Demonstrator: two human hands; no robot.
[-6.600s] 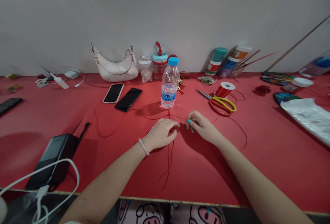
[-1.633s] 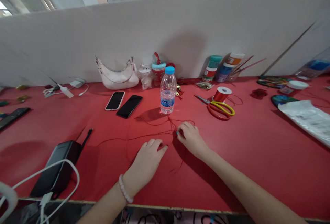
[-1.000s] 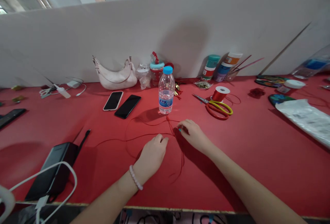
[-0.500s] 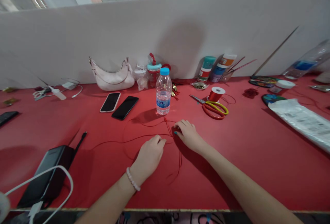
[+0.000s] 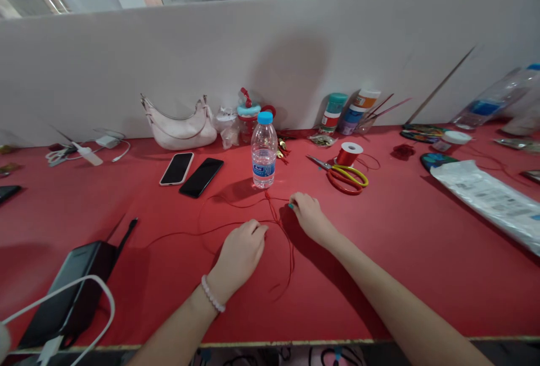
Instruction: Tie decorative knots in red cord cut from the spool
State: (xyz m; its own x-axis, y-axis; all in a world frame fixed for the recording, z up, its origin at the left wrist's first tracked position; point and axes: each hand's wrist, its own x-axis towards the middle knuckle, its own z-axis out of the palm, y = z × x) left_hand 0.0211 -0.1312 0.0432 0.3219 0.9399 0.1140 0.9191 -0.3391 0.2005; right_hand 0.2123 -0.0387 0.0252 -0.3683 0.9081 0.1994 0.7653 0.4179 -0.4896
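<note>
A thin red cord [image 5: 236, 224] lies in loops on the red table [image 5: 379, 242], running from the foot of a water bottle [image 5: 264, 151] toward me. My left hand [image 5: 240, 251], with a bead bracelet on its wrist, rests palm down on the table with its fingers curled, pinching the cord at the fingertips. My right hand [image 5: 307, 217] sits just right of it, fingers closed in a pinch on another strand of the cord near the bottle.
Two phones [image 5: 192, 172] lie left of the bottle, a pale handbag [image 5: 179, 130] stands at the back wall. Red and yellow scissors [image 5: 348, 176] and a red cord spool [image 5: 348, 153] lie to the right. A black power bank [image 5: 63, 293] with white cable sits front left, a plastic bag [image 5: 485, 197] far right.
Over the last second my right hand slid slightly away toward the bottle with its strand. My left hand stayed on the cord. The view drifted a little to the right.
</note>
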